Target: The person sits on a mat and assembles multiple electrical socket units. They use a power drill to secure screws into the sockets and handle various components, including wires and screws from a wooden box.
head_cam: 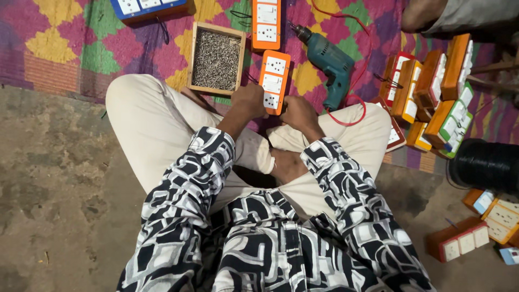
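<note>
I sit cross-legged in cream trousers and a black-and-white patterned shirt. My left hand (248,100) grips the near end of an orange switch board (274,81) with white sockets, held upright over my lap. My right hand (299,112) is closed at the board's lower right edge, touching it; what its fingers hold is hidden. A wooden box of small metal screws (217,58) lies just beyond my left knee.
A teal electric drill (327,62) with a red cord lies right of the board. Another orange board (266,24) lies beyond. Several finished orange and green boards (432,92) are stacked at right, a black wire coil (486,165) nearby. Another person's leg (432,13) is top right.
</note>
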